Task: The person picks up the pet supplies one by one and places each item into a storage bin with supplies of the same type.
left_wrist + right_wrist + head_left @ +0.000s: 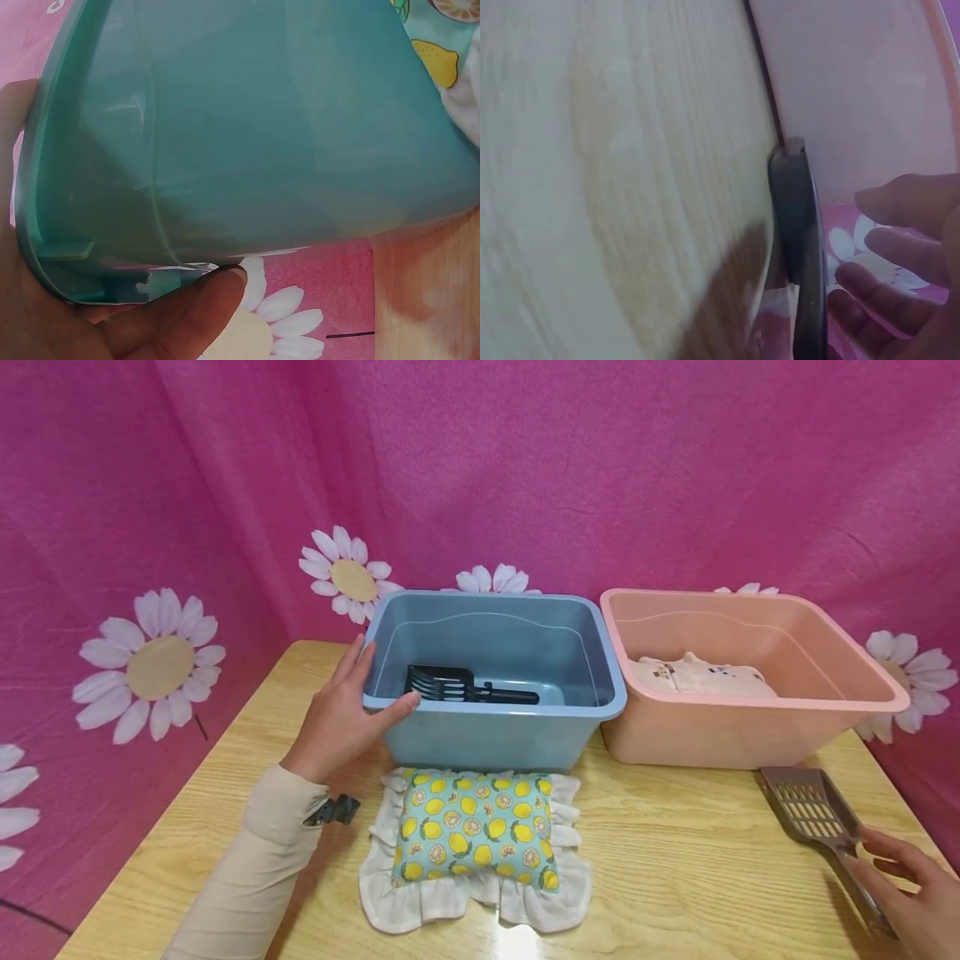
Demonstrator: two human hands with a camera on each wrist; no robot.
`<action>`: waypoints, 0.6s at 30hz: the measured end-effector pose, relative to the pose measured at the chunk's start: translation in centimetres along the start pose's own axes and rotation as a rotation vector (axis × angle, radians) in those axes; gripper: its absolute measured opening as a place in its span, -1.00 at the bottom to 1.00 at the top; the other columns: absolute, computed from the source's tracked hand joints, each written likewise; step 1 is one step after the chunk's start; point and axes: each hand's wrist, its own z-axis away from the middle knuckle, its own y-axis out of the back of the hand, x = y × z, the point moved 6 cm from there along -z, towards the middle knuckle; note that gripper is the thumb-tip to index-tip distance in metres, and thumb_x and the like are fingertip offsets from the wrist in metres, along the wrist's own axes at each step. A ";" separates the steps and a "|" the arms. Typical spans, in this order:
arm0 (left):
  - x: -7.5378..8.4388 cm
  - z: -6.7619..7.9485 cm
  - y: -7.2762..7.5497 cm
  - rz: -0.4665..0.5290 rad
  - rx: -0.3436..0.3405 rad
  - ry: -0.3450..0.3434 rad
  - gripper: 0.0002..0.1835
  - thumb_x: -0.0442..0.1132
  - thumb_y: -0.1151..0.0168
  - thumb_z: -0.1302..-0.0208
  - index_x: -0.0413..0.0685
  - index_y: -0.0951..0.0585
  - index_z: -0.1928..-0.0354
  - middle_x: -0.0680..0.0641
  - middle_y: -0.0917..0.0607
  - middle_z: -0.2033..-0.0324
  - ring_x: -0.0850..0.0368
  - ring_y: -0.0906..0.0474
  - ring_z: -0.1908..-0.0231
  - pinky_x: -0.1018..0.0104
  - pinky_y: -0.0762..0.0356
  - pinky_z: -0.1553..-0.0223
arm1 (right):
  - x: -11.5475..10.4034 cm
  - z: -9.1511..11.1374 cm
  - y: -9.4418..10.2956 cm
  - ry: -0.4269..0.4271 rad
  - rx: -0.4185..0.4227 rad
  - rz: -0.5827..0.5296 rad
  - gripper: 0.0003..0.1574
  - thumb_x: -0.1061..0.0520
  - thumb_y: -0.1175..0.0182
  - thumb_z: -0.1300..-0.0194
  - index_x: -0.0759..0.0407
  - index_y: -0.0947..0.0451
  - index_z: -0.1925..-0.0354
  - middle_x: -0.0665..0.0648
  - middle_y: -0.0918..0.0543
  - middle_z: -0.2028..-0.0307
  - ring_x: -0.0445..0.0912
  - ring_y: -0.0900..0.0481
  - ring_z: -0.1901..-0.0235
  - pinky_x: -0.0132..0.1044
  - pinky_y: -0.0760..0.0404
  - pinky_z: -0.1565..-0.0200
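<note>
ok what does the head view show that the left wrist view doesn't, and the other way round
Only the head view: the black scoop, pink bin, brown scoop and right hand.

Only the left wrist view: a small rib under the edge of the blue bin.

Both: that bin, the left hand, lemon-print cushion, tabletop and flowered cloth.

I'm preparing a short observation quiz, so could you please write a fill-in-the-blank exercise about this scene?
The tub that the left hand touches is coloured ____.
The scoop inside it is coloured ____.
The cushion is printed with yellow ____.
The brown scoop is nearest the ____ hand.

Missing words: blue; black; lemons; right.
</note>
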 end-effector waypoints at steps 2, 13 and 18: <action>0.0 0.0 0.0 -0.001 -0.002 0.003 0.10 0.46 -0.17 -0.05 0.13 0.01 -0.53 0.04 0.08 -0.51 -0.20 -0.14 -0.37 -0.23 -0.49 -0.01 | 0.2 0.0 -0.1 -0.016 0.009 0.002 -0.34 0.17 -0.23 -0.31 0.23 -0.35 -0.33 -0.63 -0.22 0.26 -0.67 -0.21 0.34 -0.72 -0.34 0.53; 0.0 0.0 0.1 -0.010 0.002 -0.005 0.11 0.45 -0.17 -0.05 0.09 -0.01 -0.53 0.03 0.07 -0.51 -0.21 -0.15 -0.37 -0.21 -0.51 0.01 | 0.5 0.1 -1.0 -0.056 -0.095 0.078 -0.10 0.14 -0.17 -0.36 0.48 0.04 -0.42 0.59 -0.42 0.03 -0.72 -0.07 0.34 -0.77 -0.18 0.51; 0.0 0.1 0.0 -0.008 0.003 -0.004 0.11 0.45 -0.18 -0.05 0.08 -0.01 -0.53 0.03 0.07 -0.51 -0.21 -0.15 -0.37 -0.20 -0.51 0.01 | 0.6 0.2 -1.4 -0.067 -0.115 0.097 -0.12 0.16 -0.15 -0.37 0.50 0.05 -0.41 0.72 -0.32 -0.02 -0.64 -0.21 0.37 -0.75 -0.19 0.52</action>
